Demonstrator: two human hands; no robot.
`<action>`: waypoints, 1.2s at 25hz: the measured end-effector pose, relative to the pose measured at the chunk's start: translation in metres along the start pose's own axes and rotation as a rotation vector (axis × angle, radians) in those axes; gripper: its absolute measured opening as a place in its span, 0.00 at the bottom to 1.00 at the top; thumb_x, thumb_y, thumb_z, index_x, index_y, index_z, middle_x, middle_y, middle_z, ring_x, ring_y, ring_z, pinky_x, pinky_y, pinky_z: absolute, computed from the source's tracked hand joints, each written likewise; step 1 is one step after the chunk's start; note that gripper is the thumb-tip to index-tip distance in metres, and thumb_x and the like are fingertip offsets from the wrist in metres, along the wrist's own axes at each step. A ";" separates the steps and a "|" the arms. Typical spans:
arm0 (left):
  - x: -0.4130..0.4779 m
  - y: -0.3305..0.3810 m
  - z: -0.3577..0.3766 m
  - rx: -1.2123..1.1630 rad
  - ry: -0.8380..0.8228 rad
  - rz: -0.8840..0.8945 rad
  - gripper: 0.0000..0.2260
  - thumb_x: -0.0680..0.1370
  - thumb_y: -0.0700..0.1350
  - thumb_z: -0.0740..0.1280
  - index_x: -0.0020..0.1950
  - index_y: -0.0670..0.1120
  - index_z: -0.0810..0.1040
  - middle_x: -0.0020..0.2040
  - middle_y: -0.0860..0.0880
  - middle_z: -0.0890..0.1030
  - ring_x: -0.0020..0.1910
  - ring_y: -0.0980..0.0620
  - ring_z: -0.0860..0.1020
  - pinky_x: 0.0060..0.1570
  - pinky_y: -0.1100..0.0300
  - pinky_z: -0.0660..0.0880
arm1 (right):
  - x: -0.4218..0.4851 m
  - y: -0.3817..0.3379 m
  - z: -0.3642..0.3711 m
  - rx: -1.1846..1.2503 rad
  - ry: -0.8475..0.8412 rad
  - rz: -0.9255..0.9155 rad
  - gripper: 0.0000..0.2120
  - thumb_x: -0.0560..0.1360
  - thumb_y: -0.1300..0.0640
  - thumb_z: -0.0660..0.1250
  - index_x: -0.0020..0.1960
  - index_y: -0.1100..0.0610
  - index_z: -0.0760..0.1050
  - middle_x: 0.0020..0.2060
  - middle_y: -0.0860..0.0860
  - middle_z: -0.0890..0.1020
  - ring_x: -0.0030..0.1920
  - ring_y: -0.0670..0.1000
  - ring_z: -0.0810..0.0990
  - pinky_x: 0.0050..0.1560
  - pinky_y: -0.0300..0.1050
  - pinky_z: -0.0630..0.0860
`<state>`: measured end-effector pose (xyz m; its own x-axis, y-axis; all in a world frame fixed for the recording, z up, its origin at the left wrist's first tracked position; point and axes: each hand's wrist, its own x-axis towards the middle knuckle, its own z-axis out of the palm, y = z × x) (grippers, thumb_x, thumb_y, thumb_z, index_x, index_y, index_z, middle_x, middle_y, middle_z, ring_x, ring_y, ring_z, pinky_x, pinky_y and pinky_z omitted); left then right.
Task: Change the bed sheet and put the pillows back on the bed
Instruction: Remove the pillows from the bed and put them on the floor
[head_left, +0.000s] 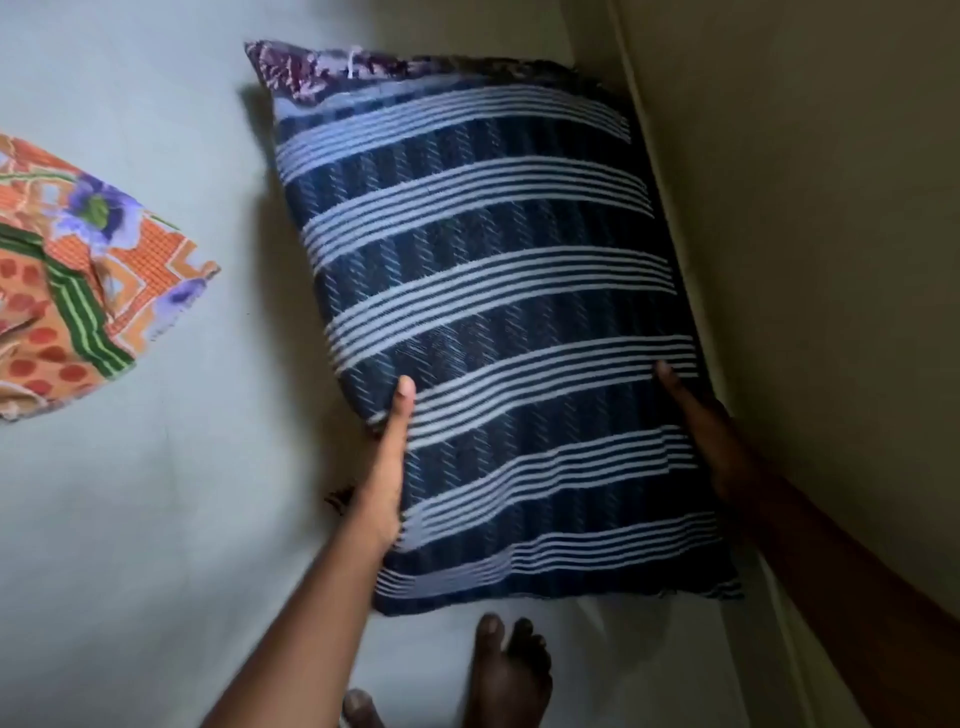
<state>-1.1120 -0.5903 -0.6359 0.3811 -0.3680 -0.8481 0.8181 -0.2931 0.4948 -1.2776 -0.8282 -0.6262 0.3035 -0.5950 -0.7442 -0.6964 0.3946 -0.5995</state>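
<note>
A dark blue pillow (483, 332) with pale blue stripes fills the middle of the view, held above the pale bed sheet (156, 519). My left hand (387, 467) grips its left edge, thumb on top and fingers hidden behind. On its right edge my right hand (706, 431) holds it the same way, in shadow. A patterned purple fabric shows at the pillow's far end.
A second pillow (88, 280) in an orange, green and purple floral cover lies on the sheet at the left. A beige wall (831, 208) runs along the right side of the bed. My bare feet (509, 670) stand on the sheet below the pillow.
</note>
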 end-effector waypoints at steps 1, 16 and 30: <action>-0.009 -0.013 0.016 0.030 -0.026 -0.047 0.42 0.56 0.76 0.66 0.62 0.52 0.75 0.60 0.49 0.79 0.59 0.49 0.77 0.62 0.46 0.72 | -0.006 -0.002 -0.008 -0.002 0.038 -0.034 0.46 0.61 0.27 0.67 0.72 0.48 0.63 0.67 0.46 0.71 0.66 0.51 0.70 0.69 0.49 0.64; 0.040 0.054 0.039 0.101 0.358 0.347 0.55 0.57 0.77 0.64 0.76 0.52 0.53 0.76 0.48 0.58 0.73 0.49 0.60 0.71 0.47 0.61 | -0.051 -0.004 0.084 -0.981 0.340 -0.896 0.31 0.75 0.37 0.54 0.74 0.47 0.56 0.75 0.54 0.58 0.74 0.55 0.53 0.71 0.61 0.54; -0.130 0.106 -0.038 0.455 0.184 0.221 0.17 0.79 0.43 0.63 0.68 0.45 0.70 0.64 0.45 0.76 0.58 0.52 0.74 0.59 0.62 0.66 | -0.170 -0.080 0.084 -1.020 0.024 -0.524 0.28 0.74 0.54 0.63 0.73 0.52 0.61 0.66 0.54 0.70 0.65 0.56 0.68 0.66 0.49 0.66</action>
<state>-1.0586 -0.5399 -0.4805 0.6256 -0.3160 -0.7133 0.4559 -0.5938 0.6630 -1.2192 -0.6998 -0.4769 0.7070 -0.5360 -0.4614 -0.6943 -0.6504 -0.3082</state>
